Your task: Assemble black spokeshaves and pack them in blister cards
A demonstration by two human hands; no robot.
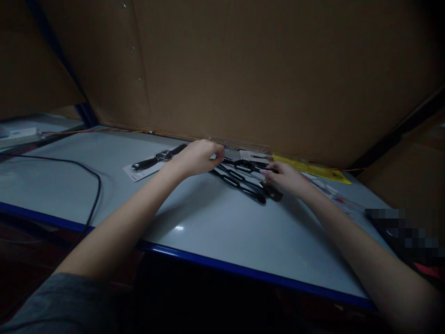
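Grip: my left hand (198, 157) curled, hold unclear | my right hand (285, 180) fingertips on black slotted bars (239, 183), clench unclear | bars lie diagonally between hands, right nearer

Card-mounted watch (156, 158) left of loose straps (232, 180) on the workbench (208, 222), cardboard wall (243, 69) behind

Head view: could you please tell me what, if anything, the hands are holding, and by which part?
Both seem to hold one black strap: the left hand pinches one end, the right hand the other. The dim view hides the exact grip.
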